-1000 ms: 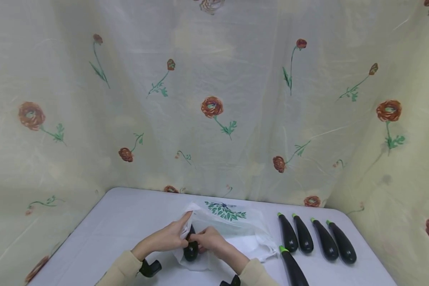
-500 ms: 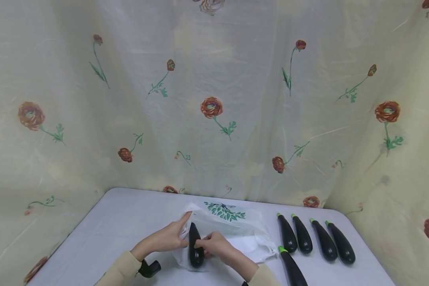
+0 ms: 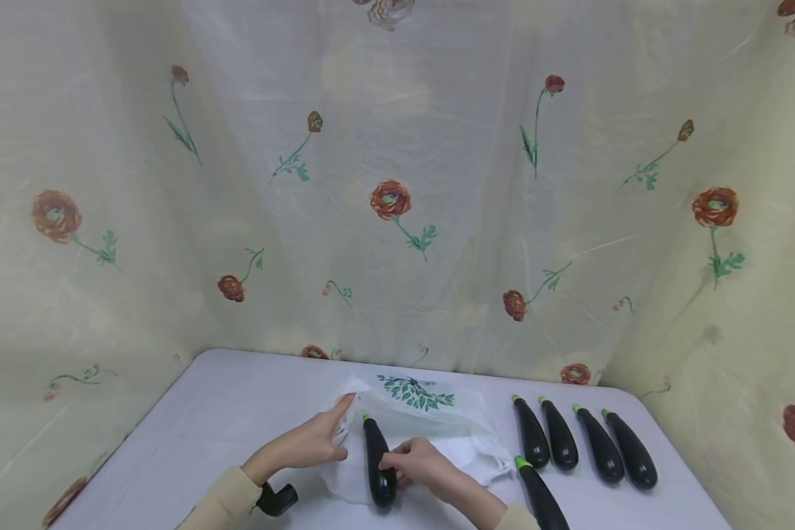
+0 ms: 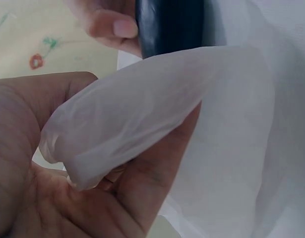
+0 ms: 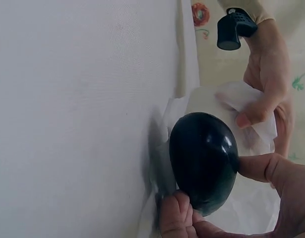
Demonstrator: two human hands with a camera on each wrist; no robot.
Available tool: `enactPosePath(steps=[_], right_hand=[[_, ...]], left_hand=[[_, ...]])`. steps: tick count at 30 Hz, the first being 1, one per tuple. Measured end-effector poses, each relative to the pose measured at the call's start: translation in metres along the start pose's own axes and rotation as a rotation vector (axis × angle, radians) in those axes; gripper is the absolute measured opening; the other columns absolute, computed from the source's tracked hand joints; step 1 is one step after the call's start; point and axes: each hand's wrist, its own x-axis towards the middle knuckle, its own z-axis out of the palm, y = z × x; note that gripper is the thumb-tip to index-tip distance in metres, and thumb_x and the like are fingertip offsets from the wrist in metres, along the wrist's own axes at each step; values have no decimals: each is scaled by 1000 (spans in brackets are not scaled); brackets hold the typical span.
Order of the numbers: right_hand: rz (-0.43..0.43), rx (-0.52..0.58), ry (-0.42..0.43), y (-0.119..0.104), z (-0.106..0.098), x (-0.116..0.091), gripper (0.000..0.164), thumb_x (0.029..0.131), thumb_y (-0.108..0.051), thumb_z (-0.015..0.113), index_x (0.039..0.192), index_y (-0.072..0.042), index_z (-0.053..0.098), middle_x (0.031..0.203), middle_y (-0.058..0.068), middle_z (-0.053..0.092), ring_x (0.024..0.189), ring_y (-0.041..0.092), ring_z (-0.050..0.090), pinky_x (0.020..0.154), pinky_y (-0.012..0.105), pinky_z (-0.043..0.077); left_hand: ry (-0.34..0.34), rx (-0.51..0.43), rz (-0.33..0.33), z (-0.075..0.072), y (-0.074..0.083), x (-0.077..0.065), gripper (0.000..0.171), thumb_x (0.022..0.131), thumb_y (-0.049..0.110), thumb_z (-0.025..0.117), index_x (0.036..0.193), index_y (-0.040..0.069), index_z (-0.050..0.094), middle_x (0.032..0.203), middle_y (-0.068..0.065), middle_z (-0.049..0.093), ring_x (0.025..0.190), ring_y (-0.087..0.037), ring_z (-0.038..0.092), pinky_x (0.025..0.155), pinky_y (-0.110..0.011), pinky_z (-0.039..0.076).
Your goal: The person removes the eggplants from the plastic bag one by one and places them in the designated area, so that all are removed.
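Observation:
In the head view a white plastic bag (image 3: pixel 464 434) with a green leaf print lies on the table, its mouth toward me. My left hand (image 3: pixel 308 444) holds the bag's edge, and the left wrist view shows the thin film (image 4: pixel 137 109) folded over its fingers by the thumb. My right hand (image 3: pixel 424 466) grips a dark eggplant (image 3: pixel 377 464) by its thick end, thumb on one side and fingers on the other. The eggplant's green stem end points away, at the bag's mouth. The right wrist view shows the rounded end (image 5: pixel 204 158) close up, just above the table.
Several more eggplants lie on the right of the white table (image 3: pixel 238 397): a row with a left-end eggplant (image 3: pixel 532 434), and a nearer eggplant (image 3: pixel 543 497) in front. A floral curtain (image 3: pixel 397 294) hangs behind the table. A black wrist camera (image 3: pixel 277 500) sits under my left wrist.
My right hand has drawn the eggplant toward me and to the right, out of the bag's mouth, so its green stem now shows. The left hand stays at the bag's edge.

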Motion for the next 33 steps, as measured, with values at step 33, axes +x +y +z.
enactPosePath(steps=[33], right_hand=[[19,30,40,31,-68,-46,45,83,-20,64,116,10,61,95,5,68,77,13,60,78,33,53]], left_hand=[[-45,-29,-12,2,1,0,95,80,7,65,155,3,7,160,-19,16,143,-40,24,105,-59,35]])
